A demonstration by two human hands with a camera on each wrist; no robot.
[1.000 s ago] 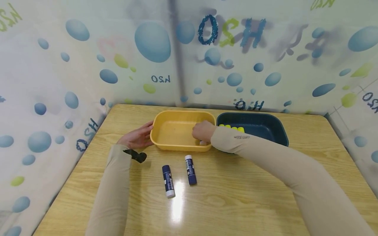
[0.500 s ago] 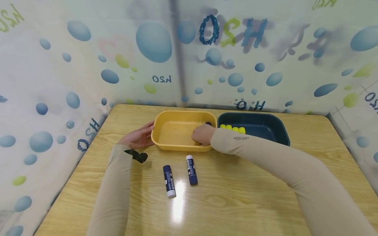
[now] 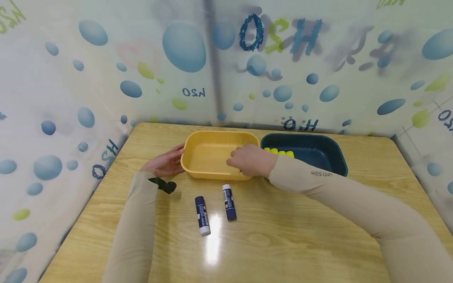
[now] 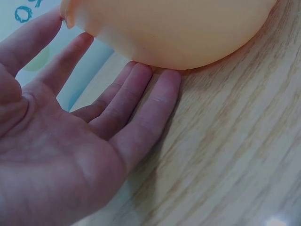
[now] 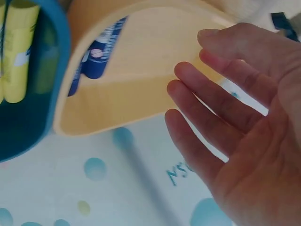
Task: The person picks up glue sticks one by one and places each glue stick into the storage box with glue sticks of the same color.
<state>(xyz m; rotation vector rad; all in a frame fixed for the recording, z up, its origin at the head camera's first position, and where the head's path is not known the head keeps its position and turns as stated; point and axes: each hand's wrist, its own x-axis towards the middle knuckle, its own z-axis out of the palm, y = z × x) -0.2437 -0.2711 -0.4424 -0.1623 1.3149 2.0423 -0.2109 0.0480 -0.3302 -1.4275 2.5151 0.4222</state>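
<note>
My left hand (image 3: 166, 163) stays at the left end of the yellow bin (image 3: 205, 175), fingers extended. In the left wrist view its fingertips (image 4: 170, 77) touch the bin's outer wall, one up at the rim. Over the right part of that bin is my right hand (image 3: 249, 159). Its fingers are loosely spread and hold nothing in the right wrist view. A blue glue stick (image 5: 99, 56) lies inside the yellow bin along its right end, with part of another beside it. Two more blue glue sticks with white ends, one left (image 3: 202, 215) and one right (image 3: 229, 202), lie on the table.
A dark blue bin (image 3: 336, 151) stands against the yellow bin's right side. Several yellow sticks (image 3: 282, 153) lie in its left part, partly hidden by my right sleeve. Behind the table (image 3: 283, 243) hangs a patterned curtain (image 3: 148, 47).
My right hand has let go of a glue stick in the yellow bin and its fingers have loosened. It has shifted slightly right and up. My left hand has not moved.
</note>
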